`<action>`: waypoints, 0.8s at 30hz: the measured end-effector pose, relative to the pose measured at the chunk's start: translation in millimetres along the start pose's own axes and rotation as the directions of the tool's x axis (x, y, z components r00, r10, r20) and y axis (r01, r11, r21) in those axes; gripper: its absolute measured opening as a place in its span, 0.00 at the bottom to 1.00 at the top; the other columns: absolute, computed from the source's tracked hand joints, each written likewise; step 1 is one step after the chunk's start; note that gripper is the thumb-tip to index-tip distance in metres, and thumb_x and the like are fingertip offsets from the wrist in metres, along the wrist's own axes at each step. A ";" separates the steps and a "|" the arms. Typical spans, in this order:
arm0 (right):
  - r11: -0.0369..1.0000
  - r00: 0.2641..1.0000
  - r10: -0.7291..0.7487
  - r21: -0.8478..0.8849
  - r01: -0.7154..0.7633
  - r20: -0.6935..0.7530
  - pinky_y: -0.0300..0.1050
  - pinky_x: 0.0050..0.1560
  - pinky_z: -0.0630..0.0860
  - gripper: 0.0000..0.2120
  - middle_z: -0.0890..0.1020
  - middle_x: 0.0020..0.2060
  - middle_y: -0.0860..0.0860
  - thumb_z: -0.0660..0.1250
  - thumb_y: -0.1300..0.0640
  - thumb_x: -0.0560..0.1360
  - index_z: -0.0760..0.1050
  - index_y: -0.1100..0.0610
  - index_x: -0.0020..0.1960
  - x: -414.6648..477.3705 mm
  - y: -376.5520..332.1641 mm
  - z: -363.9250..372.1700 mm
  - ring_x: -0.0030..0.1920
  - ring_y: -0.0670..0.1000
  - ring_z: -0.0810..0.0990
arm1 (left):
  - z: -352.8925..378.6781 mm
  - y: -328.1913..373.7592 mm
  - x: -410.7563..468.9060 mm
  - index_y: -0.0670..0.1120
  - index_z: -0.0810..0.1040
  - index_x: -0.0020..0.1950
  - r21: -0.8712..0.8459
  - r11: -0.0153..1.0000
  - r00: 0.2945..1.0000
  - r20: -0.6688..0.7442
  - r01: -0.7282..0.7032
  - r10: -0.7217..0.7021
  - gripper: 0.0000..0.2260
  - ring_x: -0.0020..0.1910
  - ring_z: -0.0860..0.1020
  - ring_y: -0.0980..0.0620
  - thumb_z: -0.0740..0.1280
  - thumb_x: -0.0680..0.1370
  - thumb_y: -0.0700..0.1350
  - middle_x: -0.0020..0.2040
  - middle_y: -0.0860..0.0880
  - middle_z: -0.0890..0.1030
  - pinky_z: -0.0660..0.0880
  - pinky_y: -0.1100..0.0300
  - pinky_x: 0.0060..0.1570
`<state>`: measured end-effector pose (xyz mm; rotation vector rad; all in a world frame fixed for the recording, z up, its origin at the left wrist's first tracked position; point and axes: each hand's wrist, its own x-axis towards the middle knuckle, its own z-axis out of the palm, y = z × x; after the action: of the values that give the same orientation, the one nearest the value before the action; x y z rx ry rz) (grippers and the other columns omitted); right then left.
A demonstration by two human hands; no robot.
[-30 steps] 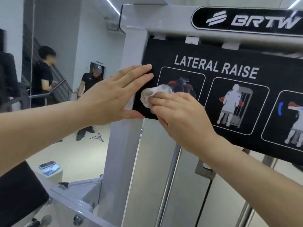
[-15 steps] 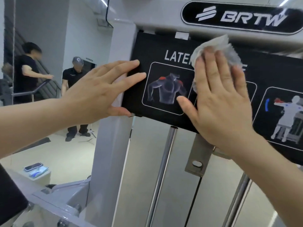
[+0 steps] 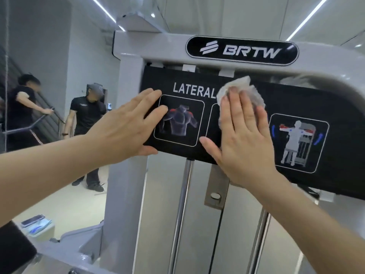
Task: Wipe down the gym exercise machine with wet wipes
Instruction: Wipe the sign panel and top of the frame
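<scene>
Presses a crumpled wet wipe (image 3: 240, 85) flat on the middle of the black placard (image 3: 343, 103), under the white top bar of the machine (image 3: 128, 80), with the straight-fingered right hand (image 3: 245, 139). Braces the placard's left edge with the open left hand (image 3: 126, 131), holding nothing. Could bunch the wipe under the fingers (image 3: 235, 107) and skip the right panel (image 3: 298, 143); could strain the 2 top clips (image 3: 188, 68) by pushing too hard.
</scene>
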<state>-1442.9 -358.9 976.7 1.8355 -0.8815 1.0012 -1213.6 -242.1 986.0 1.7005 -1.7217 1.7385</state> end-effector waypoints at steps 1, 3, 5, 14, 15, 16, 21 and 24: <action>1.000 1.000 -0.020 0.005 0.020 -0.011 0.58 0.78 0.45 0.41 0.49 0.80 0.57 0.46 0.33 0.79 0.46 0.60 0.80 14.9 -11.9 -2.7 0.80 0.56 0.45 | -2.7 4.3 2.9 0.37 0.71 0.69 0.004 1.000 1.000 -0.004 0.012 -0.012 0.45 0.66 0.71 0.34 0.75 0.62 0.64 0.66 0.32 0.71 0.75 0.43 0.56; 0.986 0.986 -0.165 0.011 0.165 -0.033 0.58 0.78 0.45 0.39 0.48 0.80 0.56 0.47 0.33 0.80 0.46 0.58 0.80 16.9 -29.4 5.3 0.80 0.56 0.44 | -5.0 10.0 6.0 0.37 0.70 0.70 -0.012 0.999 0.999 0.000 0.033 -0.033 0.47 0.64 0.71 0.33 0.75 0.61 0.65 0.63 0.32 0.72 0.77 0.42 0.54; 0.950 0.950 -0.312 -0.014 0.312 0.020 0.58 0.78 0.46 0.38 0.50 0.80 0.54 0.49 0.34 0.80 0.48 0.57 0.80 -20.4 -27.0 17.7 0.80 0.55 0.45 | -3.5 10.8 6.6 0.36 0.67 0.72 -0.056 0.997 0.998 0.021 0.052 -0.051 0.49 0.65 0.69 0.33 0.76 0.61 0.64 0.64 0.32 0.71 0.77 0.40 0.54; 0.995 0.995 -0.092 -0.037 0.093 0.037 0.59 0.78 0.46 0.37 0.50 0.80 0.54 0.46 0.34 0.80 0.47 0.56 0.81 -6.9 45.6 -10.1 0.80 0.55 0.46 | -1.2 39.9 25.8 0.37 0.58 0.75 -0.099 0.995 1.000 0.030 0.001 0.002 0.44 0.76 0.56 0.35 0.68 0.69 0.63 0.76 0.35 0.59 0.63 0.27 0.63; 0.987 0.987 -0.156 -0.041 0.157 0.042 0.59 0.78 0.46 0.37 0.50 0.80 0.54 0.47 0.34 0.80 0.47 0.56 0.81 -14.6 40.6 -5.2 0.80 0.56 0.46 | -1.3 47.9 31.7 0.38 0.57 0.76 -0.112 0.993 0.999 0.010 -0.049 0.050 0.43 0.77 0.55 0.36 0.64 0.71 0.63 0.77 0.36 0.56 0.63 0.26 0.63; 0.967 0.967 -0.247 -0.044 0.250 0.062 0.59 0.78 0.46 0.37 0.50 0.80 0.54 0.49 0.34 0.80 0.48 0.56 0.80 -31.7 35.0 2.6 0.80 0.55 0.46 | -1.5 53.8 36.7 0.40 0.55 0.77 -0.122 0.990 0.997 -0.002 -0.076 0.076 0.42 0.77 0.53 0.35 0.61 0.72 0.64 0.78 0.37 0.54 0.63 0.26 0.63; 0.863 0.858 -0.493 -0.042 0.503 0.143 0.56 0.78 0.46 0.32 0.53 0.79 0.51 0.47 0.37 0.82 0.56 0.54 0.79 -86.5 41.8 16.2 0.80 0.53 0.48 | -1.8 56.7 41.7 0.44 0.50 0.79 -0.122 0.991 0.998 0.010 -0.063 0.065 0.45 0.77 0.50 0.34 0.60 0.71 0.67 0.80 0.39 0.49 0.62 0.27 0.65; 0.851 0.844 -0.523 0.021 0.525 0.120 0.57 0.78 0.49 0.27 0.56 0.79 0.50 0.45 0.40 0.83 0.62 0.50 0.78 -63.6 51.1 5.6 0.79 0.52 0.50 | -3.0 53.7 42.9 0.44 0.49 0.79 -0.131 0.989 0.997 0.017 -0.075 0.078 0.45 0.77 0.50 0.33 0.59 0.70 0.67 0.80 0.39 0.49 0.63 0.27 0.64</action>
<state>-1512.5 -372.7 936.0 1.9882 -0.4022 0.5375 -1270.1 -281.3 988.2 1.6246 -1.8888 1.6037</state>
